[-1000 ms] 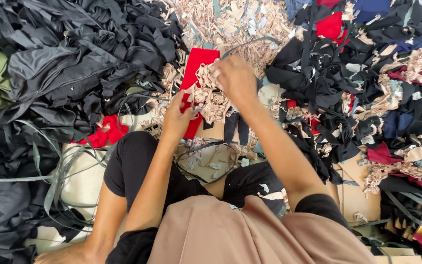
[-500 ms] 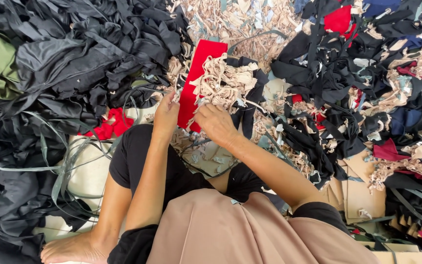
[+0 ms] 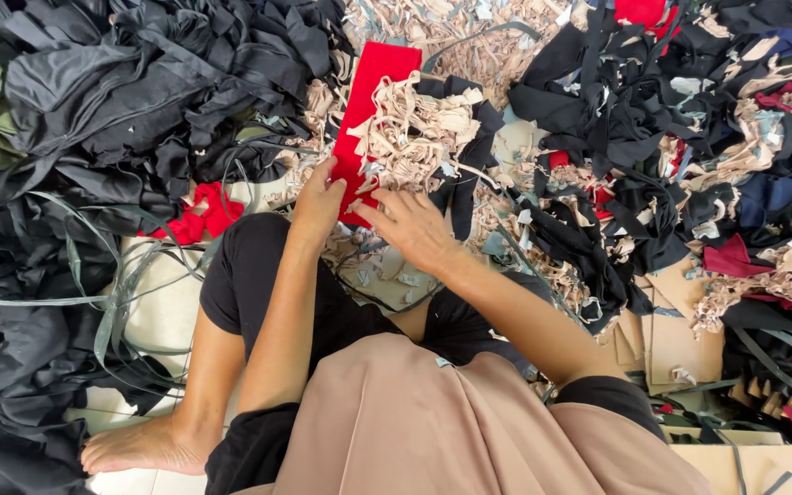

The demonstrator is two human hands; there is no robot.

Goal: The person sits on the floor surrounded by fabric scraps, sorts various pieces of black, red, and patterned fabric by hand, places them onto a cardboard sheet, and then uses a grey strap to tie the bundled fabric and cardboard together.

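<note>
Gripping a long flat red strip (image 3: pixel 368 110), left hand (image 3: pixel 320 200), tangled beige scraps (image 3: pixel 414 128) atop, right hand (image 3: pixel 412 227) open.

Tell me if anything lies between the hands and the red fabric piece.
Nothing does. The left hand already touches the lower edge of the red fabric piece, and the right hand lies just beside it. A clump of beige scraps lies over its right side, above the hands.
</note>
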